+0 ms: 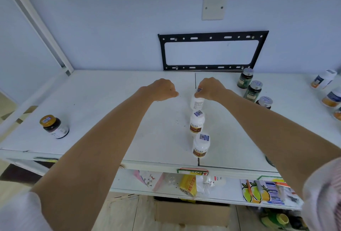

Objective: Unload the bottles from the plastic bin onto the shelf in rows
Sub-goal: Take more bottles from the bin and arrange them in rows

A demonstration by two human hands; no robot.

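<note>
From the head camera, the right hand [209, 88] pinched the cap of a small white plastic bottle [197, 102] at the far end of a row of three on the white shelf [92, 110]. The left hand [163, 89] hung curled, holding nothing. The bottle looked light, rigid and smooth, best taken at the cap. A pale wall [110, 27] stood behind.

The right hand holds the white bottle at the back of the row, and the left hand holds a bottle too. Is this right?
Not quite. In the head view the left hand is curled but holds nothing. The right hand does hold the white bottle at the back of the row.
</note>
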